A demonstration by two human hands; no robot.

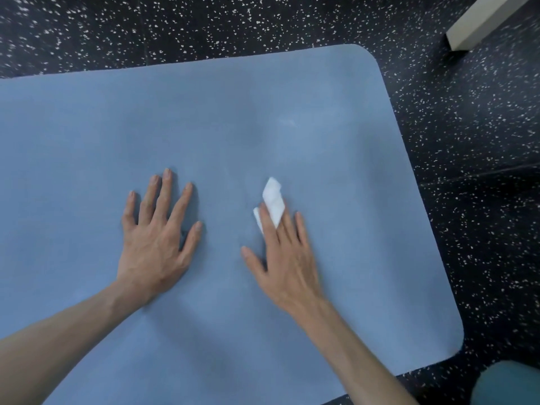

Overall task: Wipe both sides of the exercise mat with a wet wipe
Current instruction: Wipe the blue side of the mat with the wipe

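Note:
A blue exercise mat (263, 118) lies flat on the floor and fills most of the view, its rounded end at the right. My left hand (157, 232) rests flat on the mat with fingers spread and straight. My right hand (283, 255) lies to its right, fingers stretched out, pressing a small white wet wipe (271, 203) onto the mat. The wipe sticks out in front of and beside the fingertips and partly wraps over the middle fingers. A faint pale streak shows on the mat beyond the wipe.
Black rubber floor with white specks (467, 171) surrounds the mat at the top and right. A pale block-shaped object (485, 21) stands at the top right corner. A teal-clad knee (508, 384) shows at the bottom right.

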